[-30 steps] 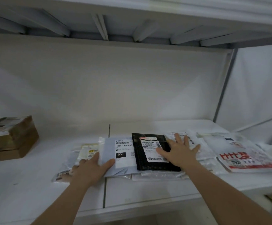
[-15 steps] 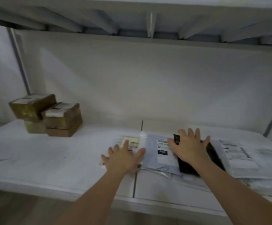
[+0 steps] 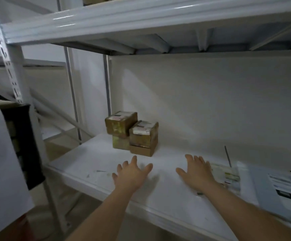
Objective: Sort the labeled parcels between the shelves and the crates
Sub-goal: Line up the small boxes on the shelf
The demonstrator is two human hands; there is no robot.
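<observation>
Parcels — brown boxes [image 3: 132,133] stacking near the shelf [image 3: 92,159] back-left corner, flat mailers [image 3: 262,186] lying along its right front edge — while left hand [image 3: 130,176] and right hand [image 3: 197,173] are hovering between them, fingers spread, gripping nothing, seemingly reaching boxward

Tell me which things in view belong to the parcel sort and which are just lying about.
Job:
- brown boxes, labeled, stacked on the white shelf
- flat mailers at right
- left hand and right hand, both open, holding nothing

Lying about:
- white sheet at far left
</observation>
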